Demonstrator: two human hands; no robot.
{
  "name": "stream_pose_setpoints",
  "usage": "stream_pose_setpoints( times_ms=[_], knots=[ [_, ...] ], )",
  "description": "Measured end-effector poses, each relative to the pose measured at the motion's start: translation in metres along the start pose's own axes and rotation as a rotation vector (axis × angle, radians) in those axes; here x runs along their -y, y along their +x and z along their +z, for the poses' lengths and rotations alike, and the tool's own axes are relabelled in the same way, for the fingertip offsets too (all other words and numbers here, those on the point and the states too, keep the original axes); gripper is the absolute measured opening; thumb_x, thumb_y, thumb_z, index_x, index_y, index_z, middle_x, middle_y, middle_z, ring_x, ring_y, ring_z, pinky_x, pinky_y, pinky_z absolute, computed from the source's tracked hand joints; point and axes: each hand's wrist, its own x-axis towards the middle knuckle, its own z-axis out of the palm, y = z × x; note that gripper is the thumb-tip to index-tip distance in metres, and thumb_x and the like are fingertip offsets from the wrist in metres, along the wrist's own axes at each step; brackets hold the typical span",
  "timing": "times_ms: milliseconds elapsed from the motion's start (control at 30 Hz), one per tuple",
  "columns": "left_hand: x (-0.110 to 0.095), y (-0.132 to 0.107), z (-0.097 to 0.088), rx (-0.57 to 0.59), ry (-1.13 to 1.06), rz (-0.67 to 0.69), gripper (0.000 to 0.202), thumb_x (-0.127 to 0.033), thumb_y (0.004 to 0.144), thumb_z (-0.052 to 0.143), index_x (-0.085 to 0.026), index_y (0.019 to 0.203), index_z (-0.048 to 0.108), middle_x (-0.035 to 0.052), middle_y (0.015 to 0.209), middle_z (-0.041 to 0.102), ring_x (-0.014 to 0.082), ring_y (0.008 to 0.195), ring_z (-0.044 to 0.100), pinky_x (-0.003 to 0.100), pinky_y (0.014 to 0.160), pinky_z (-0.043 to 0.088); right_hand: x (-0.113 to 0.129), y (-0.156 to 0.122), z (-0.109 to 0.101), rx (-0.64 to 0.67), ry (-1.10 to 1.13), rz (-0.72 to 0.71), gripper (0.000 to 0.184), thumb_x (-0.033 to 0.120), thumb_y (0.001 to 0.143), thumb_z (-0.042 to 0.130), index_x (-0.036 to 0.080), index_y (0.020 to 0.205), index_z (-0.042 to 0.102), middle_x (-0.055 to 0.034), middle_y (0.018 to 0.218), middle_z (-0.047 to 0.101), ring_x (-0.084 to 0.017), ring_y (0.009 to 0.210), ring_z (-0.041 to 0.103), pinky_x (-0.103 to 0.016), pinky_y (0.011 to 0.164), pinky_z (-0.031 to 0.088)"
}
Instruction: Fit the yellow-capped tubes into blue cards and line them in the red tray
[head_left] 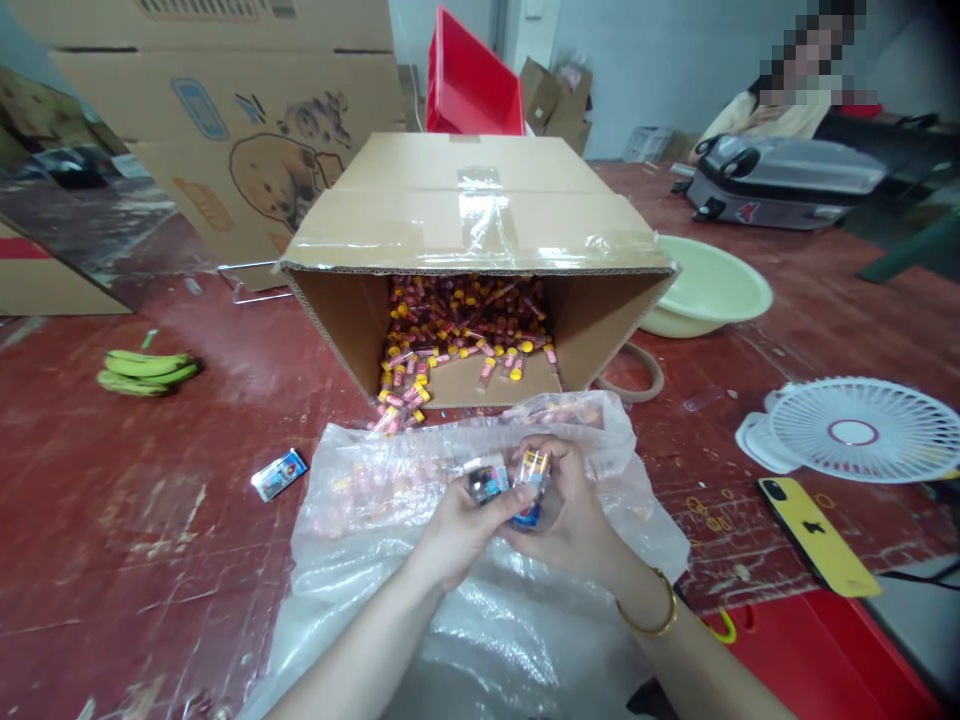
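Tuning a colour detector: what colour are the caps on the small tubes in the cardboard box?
Yellow caps; they show best in the head view.

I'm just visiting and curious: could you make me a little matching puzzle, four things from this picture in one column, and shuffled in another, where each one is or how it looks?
Things
1. Bananas
2. Phone
3. Basin
4. Small printed packs

Descriptions
A. Pale green and round, partly hidden behind the right side of the open carton
B. Held by the left hand and right hand
C. Bunched together, left of the carton
D. Yellow-backed, nearer the viewer than the white grille

Pairs: 1-C, 2-D, 3-A, 4-B
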Motion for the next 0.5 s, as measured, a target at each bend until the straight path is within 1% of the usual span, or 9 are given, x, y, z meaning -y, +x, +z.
stream_pose_setpoints(
  times_ms=[67,133,167,200,267,333,367,433,500],
  knots=[
    [0.002,0.000,-0.003,-0.023,0.066,0.022,0.037,-0.035,0.067,0.082,-0.013,0.095,0.072,0.0071,0.086,0.073,0.0169,0.073,0.066,0.027,0.071,0.052,0.003,0.004,-0.006,0.063,0.022,0.023,0.060,0.023,0.063,0.082,0.025,0.109,0.043,-0.0065,0.110,0.054,-0.021,0.101,0.057,-0.038,0.088,0.050],
    [0.004,0.001,-0.002,-0.035,0.127,0.022,0.037,-0.038,0.066,0.081,-0.013,0.092,0.072,0.0078,0.085,0.073,0.0184,0.071,0.065,0.029,0.068,0.053,0.007,0.007,-0.012,0.073,0.103,0.086,0.037,0.031,0.072,0.076,0.023,0.097,0.051,-0.0054,0.100,0.062,-0.019,0.091,0.060,-0.036,0.083,0.052],
    [0.005,0.002,-0.001,-0.040,0.151,0.014,0.040,-0.042,0.066,0.081,-0.013,0.092,0.072,0.0085,0.085,0.073,0.0199,0.072,0.066,0.030,0.066,0.054,0.008,0.007,-0.017,0.038,0.151,0.116,0.027,0.034,0.076,0.073,0.022,0.091,0.053,-0.0043,0.094,0.064,-0.017,0.086,0.062,-0.035,0.081,0.052],
    [0.006,0.002,0.001,-0.043,0.164,-0.004,0.042,-0.046,0.067,0.079,-0.014,0.093,0.072,0.0095,0.087,0.073,0.0216,0.074,0.066,0.031,0.064,0.055,0.007,0.005,-0.025,-0.023,0.186,0.137,0.023,0.037,0.078,0.070,0.021,0.084,0.055,-0.0032,0.089,0.065,-0.016,0.082,0.062,-0.034,0.079,0.053],
    [0.008,0.004,0.005,-0.041,0.143,-0.076,0.047,-0.054,0.072,0.070,-0.015,0.099,0.070,0.0113,0.092,0.073,0.0250,0.081,0.068,0.031,0.061,0.056,0.002,-0.011,-0.052,-0.203,0.196,0.169,0.024,0.038,0.076,0.073,0.021,0.078,0.057,-0.0021,0.086,0.066,-0.015,0.080,0.063,-0.033,0.077,0.053],
    [0.009,0.007,0.007,-0.047,0.099,-0.139,0.045,-0.052,0.076,0.067,-0.016,0.103,0.068,0.0115,0.099,0.072,0.0267,0.087,0.068,0.031,0.060,0.057,-0.009,-0.050,-0.095,-0.489,0.095,0.223,0.026,0.040,0.072,0.075,0.021,0.081,0.059,-0.0023,0.088,0.067,-0.015,0.079,0.063,-0.033,0.077,0.053],
    [0.009,0.009,0.007,-0.059,0.096,-0.147,0.041,-0.046,0.074,0.070,-0.016,0.103,0.068,0.0107,0.100,0.072,0.0264,0.089,0.068,0.030,0.061,0.057,-0.015,-0.079,-0.119,-0.665,-0.004,0.269,0.028,0.042,0.071,0.074,0.021,0.083,0.060,-0.0026,0.088,0.068,-0.015,0.078,0.064,-0.033,0.077,0.053],
    [0.008,0.014,0.007,-0.103,0.123,-0.135,0.039,-0.035,0.068,0.078,-0.016,0.101,0.068,0.0087,0.098,0.073,0.0248,0.088,0.068,0.028,0.062,0.057,-0.028,-0.152,-0.161,-0.993,-0.246,0.395,0.033,0.048,0.070,0.072,0.020,0.084,0.061,-0.0031,0.082,0.068,-0.016,0.074,0.064,-0.032,0.072,0.054],
    [0.007,0.017,0.008,-0.139,0.150,-0.127,0.036,-0.029,0.066,0.081,-0.016,0.097,0.069,0.0062,0.094,0.074,0.0215,0.084,0.068,0.025,0.061,0.058,-0.040,-0.229,-0.187,-1.131,-0.374,0.502,0.034,0.049,0.065,0.074,0.019,0.074,0.060,-0.0041,0.071,0.067,-0.017,0.066,0.062,-0.032,0.062,0.052]
  ],
)
